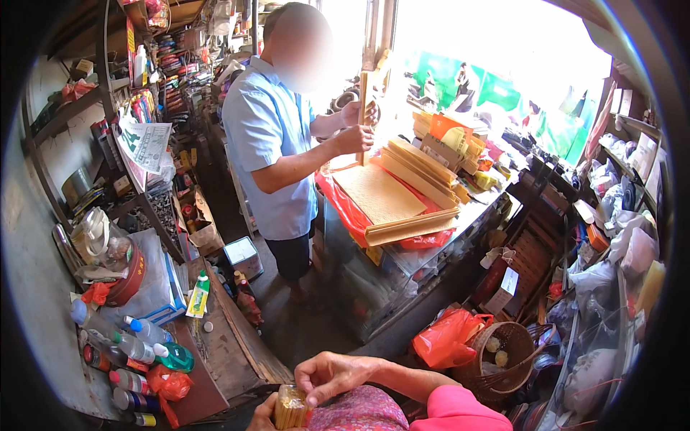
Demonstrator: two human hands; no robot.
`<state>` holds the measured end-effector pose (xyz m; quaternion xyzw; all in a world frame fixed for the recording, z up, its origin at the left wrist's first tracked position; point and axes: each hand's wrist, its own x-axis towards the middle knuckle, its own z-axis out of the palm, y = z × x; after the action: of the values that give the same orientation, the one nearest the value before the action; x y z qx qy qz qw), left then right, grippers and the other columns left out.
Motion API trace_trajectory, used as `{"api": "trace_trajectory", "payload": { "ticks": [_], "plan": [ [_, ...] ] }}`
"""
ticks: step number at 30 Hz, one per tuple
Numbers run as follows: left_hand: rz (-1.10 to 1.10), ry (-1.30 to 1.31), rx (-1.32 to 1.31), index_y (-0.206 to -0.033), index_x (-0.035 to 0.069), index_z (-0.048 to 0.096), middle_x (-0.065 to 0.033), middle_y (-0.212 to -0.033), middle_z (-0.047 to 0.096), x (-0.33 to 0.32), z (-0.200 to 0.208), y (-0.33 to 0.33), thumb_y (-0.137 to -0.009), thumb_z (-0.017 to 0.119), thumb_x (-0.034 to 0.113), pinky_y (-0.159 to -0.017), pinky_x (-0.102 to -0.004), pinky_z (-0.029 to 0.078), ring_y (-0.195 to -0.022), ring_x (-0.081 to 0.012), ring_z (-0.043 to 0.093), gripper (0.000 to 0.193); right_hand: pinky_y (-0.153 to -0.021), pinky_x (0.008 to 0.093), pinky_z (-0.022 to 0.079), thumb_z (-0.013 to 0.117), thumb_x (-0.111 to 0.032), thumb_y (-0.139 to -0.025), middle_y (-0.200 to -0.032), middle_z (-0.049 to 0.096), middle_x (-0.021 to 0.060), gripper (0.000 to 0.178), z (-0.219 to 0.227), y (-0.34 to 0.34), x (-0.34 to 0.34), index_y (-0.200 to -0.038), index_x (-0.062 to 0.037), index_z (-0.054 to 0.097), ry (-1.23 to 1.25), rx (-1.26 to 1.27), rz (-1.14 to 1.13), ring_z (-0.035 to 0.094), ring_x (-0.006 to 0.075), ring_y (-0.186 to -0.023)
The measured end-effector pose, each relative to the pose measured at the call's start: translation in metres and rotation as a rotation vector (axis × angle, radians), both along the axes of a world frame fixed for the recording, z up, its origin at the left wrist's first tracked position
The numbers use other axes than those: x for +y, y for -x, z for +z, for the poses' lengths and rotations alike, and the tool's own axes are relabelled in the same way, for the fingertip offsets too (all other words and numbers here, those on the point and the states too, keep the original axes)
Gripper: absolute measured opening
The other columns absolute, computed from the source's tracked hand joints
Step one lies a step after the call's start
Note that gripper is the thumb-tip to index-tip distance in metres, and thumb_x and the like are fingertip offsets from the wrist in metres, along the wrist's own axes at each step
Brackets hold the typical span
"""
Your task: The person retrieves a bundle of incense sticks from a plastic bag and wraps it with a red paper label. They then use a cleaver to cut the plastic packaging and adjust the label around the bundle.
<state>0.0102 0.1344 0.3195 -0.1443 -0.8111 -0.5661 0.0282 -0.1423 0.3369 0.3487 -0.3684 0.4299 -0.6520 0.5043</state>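
At the bottom of the head view, a small bundle of gold-coloured paper [291,411] sits upright in my lap area, against a patterned pink garment. My left hand [263,416], partly cut off by the lower edge, grips its left side. From the right, my right hand [336,375] reaches across with bent fingers, thumb and forefinger pinching the bundle's upper right edge. Across from me a person in a light blue shirt [267,136] holds an upright stack of yellow paper [364,108] over a counter. More yellow sheets [377,192] lie there on red plastic.
Bottles, among them a green one [175,356], crowd a wooden surface [208,352] at the left. Right of my arm stand a wicker basket [525,377] and a red plastic bag [447,339]. The glass counter [374,287] is ahead; packed shelves [618,237] line both sides.
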Motion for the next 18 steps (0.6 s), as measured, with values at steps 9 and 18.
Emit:
{"api": "trace_trajectory", "payload": {
  "ticks": [9, 18],
  "plan": [
    [0.114, -0.367, -0.46, -0.13, 0.005, 0.051, -0.0076, -0.108, 0.064, -0.033, 0.016, 0.001, -0.072, 0.079, 0.013, -0.078, -0.03, 0.053, -0.09, -0.0173, 0.063, 0.064, -0.06, 0.033, 0.047, 0.07, -0.024, -0.092, -0.077, 0.063, 0.0098, 0.023, 0.003, -0.024, -0.019, -0.098, -0.0014, 0.071, -0.273, 0.652, -0.542, 0.06, 0.0195, -0.066],
    [-0.122, -0.421, -0.543, -0.129, 0.005, 0.054, -0.0056, -0.113, 0.064, -0.033, -0.013, 0.001, -0.069, 0.086, 0.02, -0.083, -0.0293, 0.051, -0.096, -0.0138, 0.061, 0.069, -0.071, 0.0307, 0.052, 0.072, -0.039, -0.09, -0.094, 0.065, 0.007, 0.038, -0.019, -0.031, -0.009, -0.102, -0.0036, 0.073, -0.21, 0.519, -0.326, 0.063, 0.015, -0.082]
  ]
}}
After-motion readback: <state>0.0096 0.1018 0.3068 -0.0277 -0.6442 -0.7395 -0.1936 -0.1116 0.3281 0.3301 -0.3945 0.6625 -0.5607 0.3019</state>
